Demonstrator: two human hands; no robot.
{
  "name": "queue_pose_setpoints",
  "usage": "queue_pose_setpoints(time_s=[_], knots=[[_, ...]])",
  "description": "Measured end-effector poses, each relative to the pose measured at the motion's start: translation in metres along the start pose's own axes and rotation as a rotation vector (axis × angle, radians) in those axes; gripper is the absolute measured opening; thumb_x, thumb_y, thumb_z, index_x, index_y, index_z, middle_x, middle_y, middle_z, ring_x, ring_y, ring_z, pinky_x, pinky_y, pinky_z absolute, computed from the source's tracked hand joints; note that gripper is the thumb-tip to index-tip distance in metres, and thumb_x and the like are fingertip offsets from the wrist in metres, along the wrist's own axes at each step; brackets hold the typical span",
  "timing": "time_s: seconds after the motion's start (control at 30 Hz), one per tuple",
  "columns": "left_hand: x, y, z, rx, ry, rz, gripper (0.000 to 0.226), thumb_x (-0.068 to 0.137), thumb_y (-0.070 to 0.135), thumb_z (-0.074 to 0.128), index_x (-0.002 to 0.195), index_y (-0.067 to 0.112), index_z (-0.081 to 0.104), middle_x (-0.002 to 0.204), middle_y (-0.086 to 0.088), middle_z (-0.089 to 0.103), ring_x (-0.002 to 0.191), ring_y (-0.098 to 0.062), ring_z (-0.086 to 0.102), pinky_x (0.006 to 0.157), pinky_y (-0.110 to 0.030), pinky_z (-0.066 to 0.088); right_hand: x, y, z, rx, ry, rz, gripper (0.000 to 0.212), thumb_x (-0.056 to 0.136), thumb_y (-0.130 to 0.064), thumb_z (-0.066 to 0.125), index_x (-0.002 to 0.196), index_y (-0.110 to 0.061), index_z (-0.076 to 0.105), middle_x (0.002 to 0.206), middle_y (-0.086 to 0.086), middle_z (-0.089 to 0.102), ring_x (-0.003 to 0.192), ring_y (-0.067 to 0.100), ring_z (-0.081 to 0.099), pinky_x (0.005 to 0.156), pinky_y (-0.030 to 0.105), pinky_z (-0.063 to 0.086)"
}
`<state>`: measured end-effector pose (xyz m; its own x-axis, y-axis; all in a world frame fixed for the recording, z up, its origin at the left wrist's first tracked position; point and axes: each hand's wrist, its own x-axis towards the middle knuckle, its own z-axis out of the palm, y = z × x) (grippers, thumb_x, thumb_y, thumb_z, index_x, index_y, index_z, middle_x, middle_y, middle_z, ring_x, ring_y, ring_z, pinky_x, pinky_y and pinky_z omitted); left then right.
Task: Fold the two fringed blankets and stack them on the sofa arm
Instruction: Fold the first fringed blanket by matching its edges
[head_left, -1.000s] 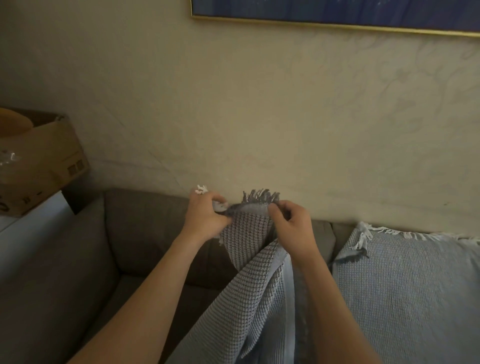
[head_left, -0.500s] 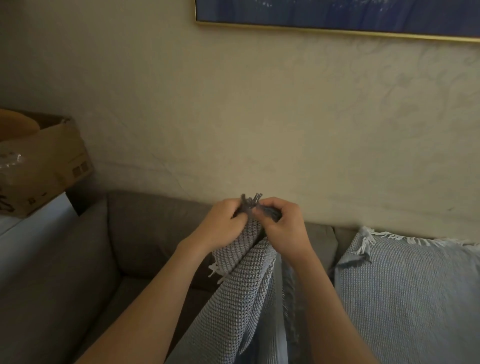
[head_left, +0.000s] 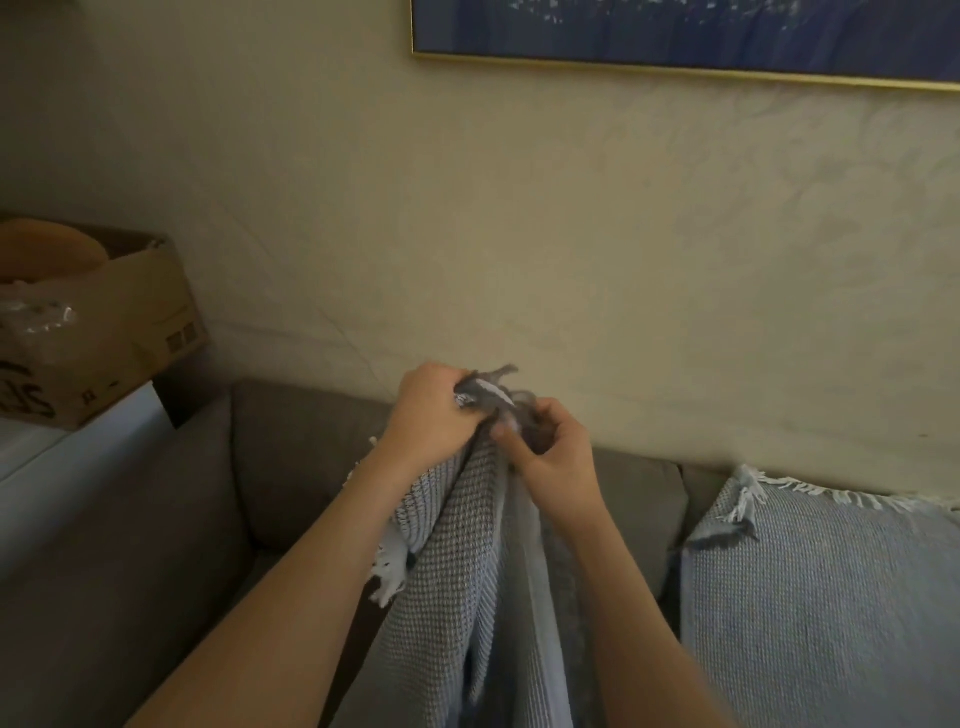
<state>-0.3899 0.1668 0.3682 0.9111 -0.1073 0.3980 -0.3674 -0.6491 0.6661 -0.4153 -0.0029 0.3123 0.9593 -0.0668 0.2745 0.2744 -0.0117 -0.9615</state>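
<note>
Fingers (head_left: 519, 447) of the right hand (head_left: 558, 460) curl tight round the bunched top edge of the held blanket (head_left: 467, 571). The left hand (head_left: 431, 410) grips the same bunch just beside it. Dark grey fringe pokes up between the 2 fists. This blanket is a pale blue-grey waffle weave, hanging in long folds over the grey sofa (head_left: 291, 457), with white tassels by the left forearm. The second blanket (head_left: 810, 597), same weave with a white fringe, lies spread at the right.
</note>
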Motion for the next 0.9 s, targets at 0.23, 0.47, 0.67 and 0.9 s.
queue_pose_setpoints(time_s=[0.23, 0.47, 0.67, 0.9], knots=[[0.023, 0.018, -0.022, -0.094, 0.203, -0.021, 0.015, 0.087, 0.025, 0.087, 0.088, 0.037, 0.079, 0.078, 0.023, 0.073, 0.078, 0.009, 0.069, 0.066, -0.007, 0.050, -0.008, 0.027, 0.019, -0.196, -0.077, 0.098, 0.023, 0.091, -0.031, 0.082, 0.109, -0.021, 0.071, 0.097, -0.008, 0.079, 0.085, 0.005, 0.075, 0.072, 0.023, 0.058], [0.044, 0.013, -0.043, -0.127, 0.498, -0.157, 0.011, 0.090, 0.018, 0.084, 0.101, 0.020, 0.083, 0.089, 0.014, 0.071, 0.088, -0.008, 0.067, 0.085, -0.029, 0.054, 0.047, -0.006, 0.015, -0.402, 0.150, -0.089, 0.026, 0.096, -0.014, 0.072, 0.081, -0.013, 0.051, 0.066, -0.003, 0.054, 0.057, 0.003, 0.049, 0.054, 0.021, 0.039], [0.056, 0.018, -0.052, -0.171, 0.636, -0.069, 0.013, 0.096, 0.030, 0.078, 0.102, 0.019, 0.081, 0.092, 0.009, 0.078, 0.081, -0.012, 0.070, 0.076, -0.041, 0.058, 0.085, -0.070, 0.015, -0.288, 0.410, -0.272, 0.010, 0.098, -0.004, 0.061, 0.094, -0.014, 0.062, 0.082, -0.009, 0.067, 0.074, 0.001, 0.061, 0.062, 0.021, 0.046], [0.068, 0.022, -0.065, -0.119, 0.738, -0.080, 0.013, 0.108, 0.016, 0.056, 0.118, 0.011, 0.064, 0.106, 0.005, 0.065, 0.095, -0.015, 0.061, 0.087, -0.036, 0.051, 0.081, -0.061, 0.029, -0.274, -0.140, -0.214, 0.019, 0.103, -0.028, 0.066, 0.100, -0.011, 0.075, 0.079, 0.001, 0.070, 0.068, 0.018, 0.064, 0.063, 0.034, 0.051]])
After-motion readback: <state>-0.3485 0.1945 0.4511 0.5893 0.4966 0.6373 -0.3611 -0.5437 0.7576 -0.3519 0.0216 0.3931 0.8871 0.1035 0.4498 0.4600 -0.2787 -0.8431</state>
